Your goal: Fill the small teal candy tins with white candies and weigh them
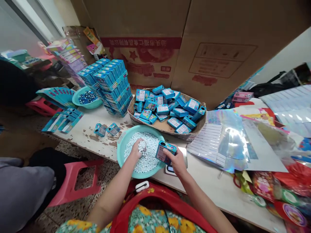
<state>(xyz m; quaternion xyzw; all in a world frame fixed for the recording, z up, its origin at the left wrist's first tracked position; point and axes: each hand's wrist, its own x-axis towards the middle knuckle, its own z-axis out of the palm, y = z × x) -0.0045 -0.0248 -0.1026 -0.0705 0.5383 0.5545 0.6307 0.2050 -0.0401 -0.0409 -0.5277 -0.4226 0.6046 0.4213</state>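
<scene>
My left hand (136, 150) dips into a turquoise plastic bowl (120, 152) filled with small white pellets (150, 161). Its fingers curl round some of the pellets, and the fingertips are partly buried. In my right hand (179, 162) is a small blue box (163, 154), tilted over the bowl's right rim, with a dark round hole in its top. Partly hidden beneath that hand lies a white scale (171, 170). Behind the bowl, a shallow cardboard tray (131, 108) holds a heap of similar blue boxes (167, 108).
Two blue boxes (107, 129) lie left of the bowl. Stacked blue boxes (113, 87) stand behind them, beside another turquoise bowl (93, 104) of shiny blue wrapped pieces. Shiny sheets (218, 139) cover the right side. A person in grey (24, 191) sits left near a pink stool (70, 184).
</scene>
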